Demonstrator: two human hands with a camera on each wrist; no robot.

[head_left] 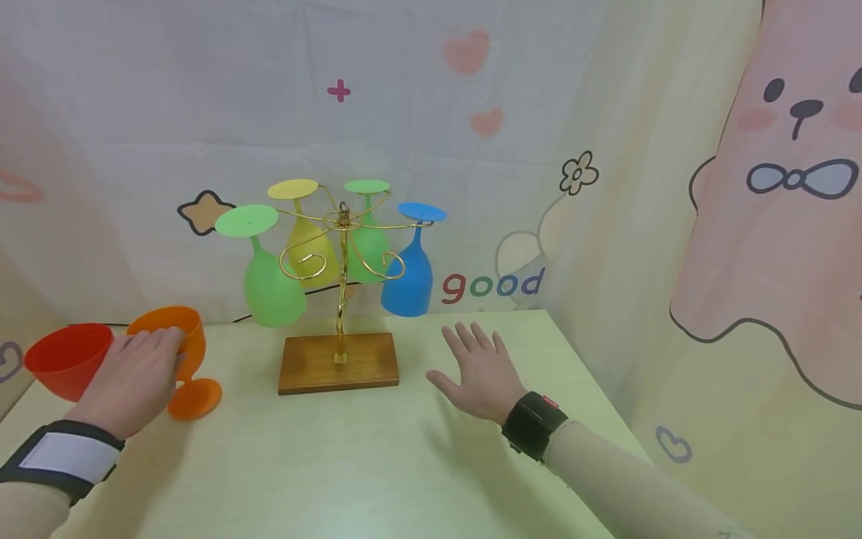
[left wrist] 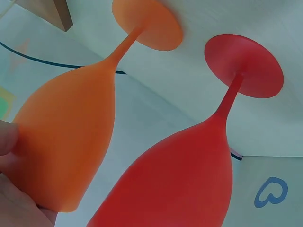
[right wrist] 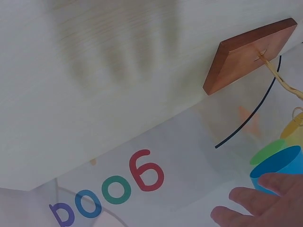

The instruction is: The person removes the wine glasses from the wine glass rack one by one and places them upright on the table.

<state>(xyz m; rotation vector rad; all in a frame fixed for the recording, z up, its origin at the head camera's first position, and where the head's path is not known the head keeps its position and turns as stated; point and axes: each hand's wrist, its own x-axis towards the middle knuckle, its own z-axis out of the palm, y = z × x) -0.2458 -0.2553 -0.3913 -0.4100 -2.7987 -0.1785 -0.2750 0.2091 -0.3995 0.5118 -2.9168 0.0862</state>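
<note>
At the left of the head view, my left hand (head_left: 144, 370) grips the bowl of an orange plastic goblet (head_left: 194, 340) near its rim. In the left wrist view the thumb (left wrist: 7, 138) presses on that bowl; whether the orange foot touches the table cannot be told. Right beside it stands a red goblet (left wrist: 189, 175), upright on its foot and partly hidden by the hand in the head view. My right hand (head_left: 481, 374) is over the table, fingers spread and holding nothing, to the right of a gold wire glass rack (head_left: 342, 299) on a wooden base (head_left: 303, 367).
Upside down on the rack hang a light green goblet (head_left: 269, 288), a yellow goblet (head_left: 310, 254), a second green goblet (head_left: 369, 243) and a blue goblet (head_left: 411, 277). A printed curtain (head_left: 417, 112) closes off the back of the pale table (head_left: 323, 464).
</note>
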